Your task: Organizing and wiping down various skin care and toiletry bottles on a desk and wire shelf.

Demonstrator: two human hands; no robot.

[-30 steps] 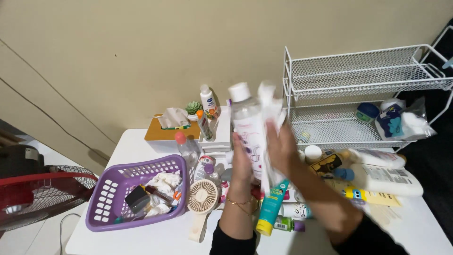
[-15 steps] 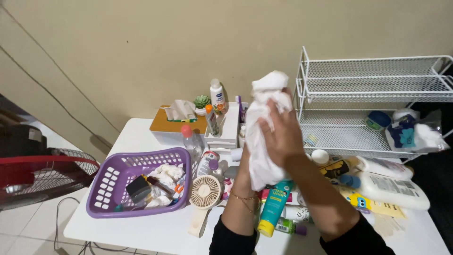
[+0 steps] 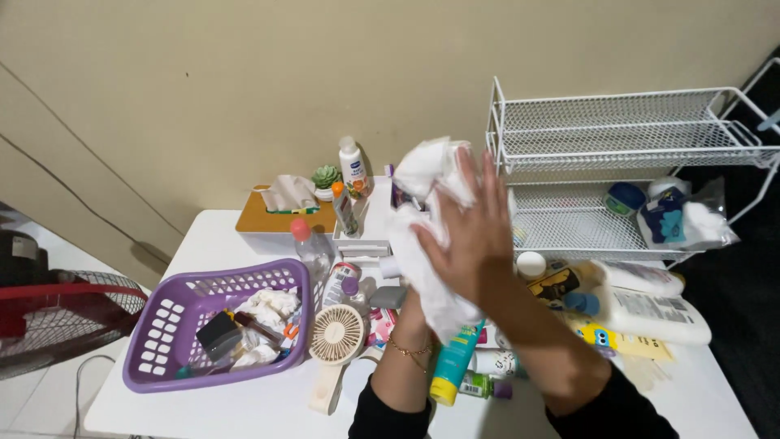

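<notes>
Beige wall backs a cluttered white table [image 3: 244, 244], where the right hand [image 3: 471, 232] presses flat-open against white tissue [image 3: 422, 211].

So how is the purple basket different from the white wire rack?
The purple basket is plastic with punched holes; the white wire rack is thin metal mesh. The basket is one low tub, while the rack has two shelves, one above the other. The basket sits left of the hands and holds crumpled tissues and small items; the rack stands at the right, its top shelf bare and a few items on the lower one. Both rest on the white table.
</notes>
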